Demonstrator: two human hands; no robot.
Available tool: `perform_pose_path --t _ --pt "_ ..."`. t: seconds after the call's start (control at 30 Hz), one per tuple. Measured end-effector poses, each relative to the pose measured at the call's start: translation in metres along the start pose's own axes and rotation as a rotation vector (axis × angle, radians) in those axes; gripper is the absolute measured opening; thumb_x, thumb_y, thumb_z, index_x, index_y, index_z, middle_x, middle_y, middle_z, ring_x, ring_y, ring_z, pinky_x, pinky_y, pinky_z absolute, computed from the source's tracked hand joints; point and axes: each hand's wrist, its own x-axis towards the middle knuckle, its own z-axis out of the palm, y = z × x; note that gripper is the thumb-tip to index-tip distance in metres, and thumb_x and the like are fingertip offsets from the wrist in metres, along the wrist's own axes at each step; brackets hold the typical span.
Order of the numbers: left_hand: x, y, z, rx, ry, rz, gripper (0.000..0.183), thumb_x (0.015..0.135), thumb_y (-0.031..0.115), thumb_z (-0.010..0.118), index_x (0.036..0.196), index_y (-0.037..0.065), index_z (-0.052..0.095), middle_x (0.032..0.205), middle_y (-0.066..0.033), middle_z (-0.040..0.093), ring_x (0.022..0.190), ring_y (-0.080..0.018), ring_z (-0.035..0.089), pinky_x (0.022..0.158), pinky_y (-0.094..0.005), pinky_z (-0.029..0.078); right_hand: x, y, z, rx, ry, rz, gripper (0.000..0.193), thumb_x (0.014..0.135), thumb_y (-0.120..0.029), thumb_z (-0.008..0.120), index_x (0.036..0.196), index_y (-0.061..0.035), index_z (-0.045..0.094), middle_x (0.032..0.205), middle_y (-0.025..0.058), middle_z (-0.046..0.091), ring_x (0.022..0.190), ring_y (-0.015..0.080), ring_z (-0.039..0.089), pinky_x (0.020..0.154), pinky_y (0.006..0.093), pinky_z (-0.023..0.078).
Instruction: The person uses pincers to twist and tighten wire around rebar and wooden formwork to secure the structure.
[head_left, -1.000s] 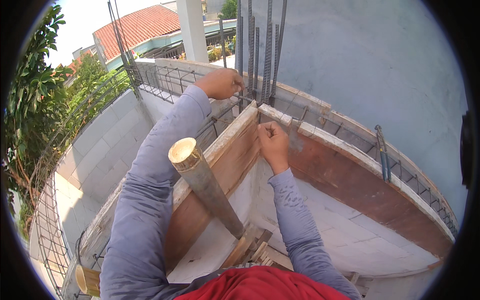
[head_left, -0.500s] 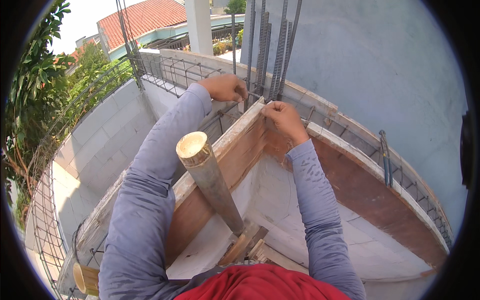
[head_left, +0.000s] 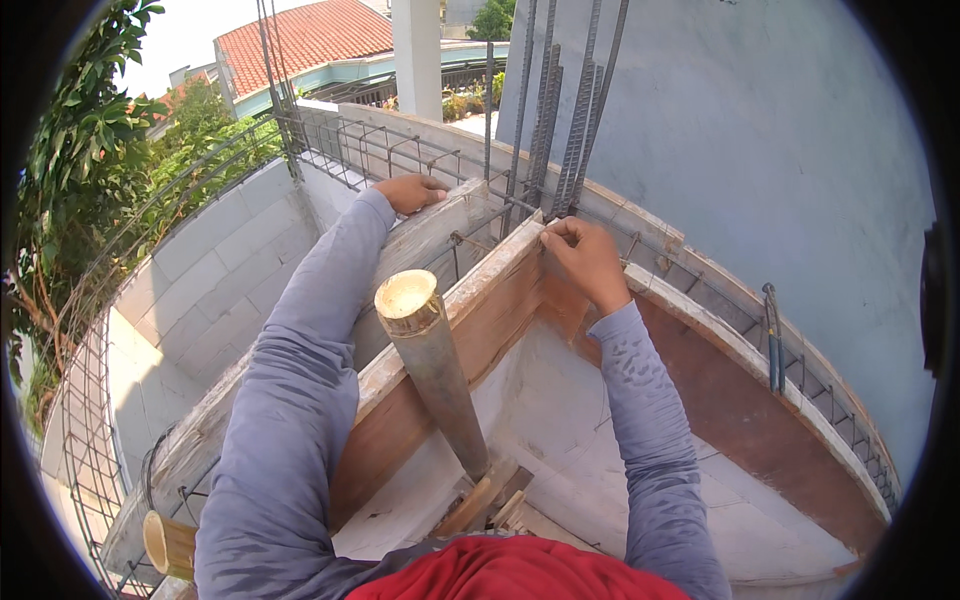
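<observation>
Your right hand (head_left: pixel 585 262) has shifted to the wooden form board (head_left: pixel 480 300) corner, pinching there; your left hand (head_left: pixel 408 192) grasps the outer plank (head_left: pixel 440 225).

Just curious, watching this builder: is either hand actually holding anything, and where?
Left hand rests on the outer wooden board's top edge. Right hand pinches at the formwork corner; what, cannot be told.

just one head cam here, fisheye, looking down and forward, close over the wooden formwork corner (head_left: pixel 520 262) and rebar (head_left: pixel 560 130).
</observation>
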Motion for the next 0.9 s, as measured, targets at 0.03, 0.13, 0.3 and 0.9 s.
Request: perform_pose_path --t 0.03,0.13,0.3,0.9 --pt "0.007 0.016 0.006 -0.170 -0.063 -0.204 0.054 0.103 0.044 0.057 0.137 0.002 0.065 0.132 -0.0211 0.067 0.121 -0.0313 0.063 0.102 -0.0412 0.050 -0.001 0.001 -0.006 -0.007 0.010 0.039 0.026 0.092 -0.024 0.070 0.102 -0.0015 0.076 0.092 0.0152 0.076 0.083 0.0320 0.072 0.078 0.0415 0.056" --pt "0.019 -0.078 -0.003 0.007 0.136 -0.274 0.056 0.103 0.043 0.057 0.133 -0.004 0.065 0.130 -0.0223 0.068 0.117 -0.0301 0.065 0.098 -0.0412 0.051 0.010 -0.035 0.021 -0.043 0.044 -0.115 0.027 0.093 -0.026 0.071 0.107 -0.0036 0.076 0.102 0.0153 0.074 0.090 0.0331 0.071 0.083 0.0410 0.055" --pt "0.028 -0.047 0.015 -0.667 -0.408 -0.314 0.045 0.104 0.022 0.057 0.143 -0.001 0.058 0.139 -0.0131 0.065 0.110 -0.0192 0.069 0.092 -0.0391 0.057 0.023 -0.035 0.021 -0.202 0.083 -0.319 0.034 0.093 -0.028 0.070 0.121 -0.0084 0.071 0.113 0.0137 0.070 0.104 0.0341 0.067 0.089 0.0429 0.054" --pt "0.005 -0.105 0.076 -1.269 -0.332 0.094 0.044 0.104 0.016 0.060 0.146 0.006 0.055 0.132 -0.0065 0.068 0.111 -0.0123 0.067 0.096 -0.0330 0.056 0.086 -0.037 0.110 -0.563 -0.077 -0.446 0.020 0.090 -0.012 0.058 0.098 -0.0123 0.076 0.099 0.0097 0.071 0.096 0.0312 0.071 0.080 0.0445 0.058"
